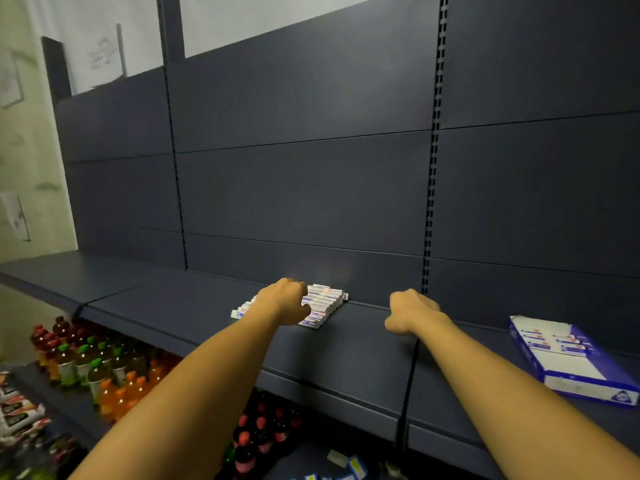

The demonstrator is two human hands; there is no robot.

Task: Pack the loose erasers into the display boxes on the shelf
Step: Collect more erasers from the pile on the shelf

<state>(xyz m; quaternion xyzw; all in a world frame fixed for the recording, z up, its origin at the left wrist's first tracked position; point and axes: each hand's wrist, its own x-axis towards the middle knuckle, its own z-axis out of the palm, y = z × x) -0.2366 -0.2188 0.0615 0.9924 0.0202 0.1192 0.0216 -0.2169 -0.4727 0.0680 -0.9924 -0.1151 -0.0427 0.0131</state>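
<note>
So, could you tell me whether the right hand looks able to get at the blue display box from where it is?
Probably yes: the right hand is beside the display box with only bare shelf between.

No text can be read: the print on the small white erasers (323,304), the blue-and-white cardboard display box (571,362) and the white wall papers (104,57) is too blurred.

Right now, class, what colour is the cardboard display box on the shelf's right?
Blue and white cardboard display box, seen in the head view.
</note>
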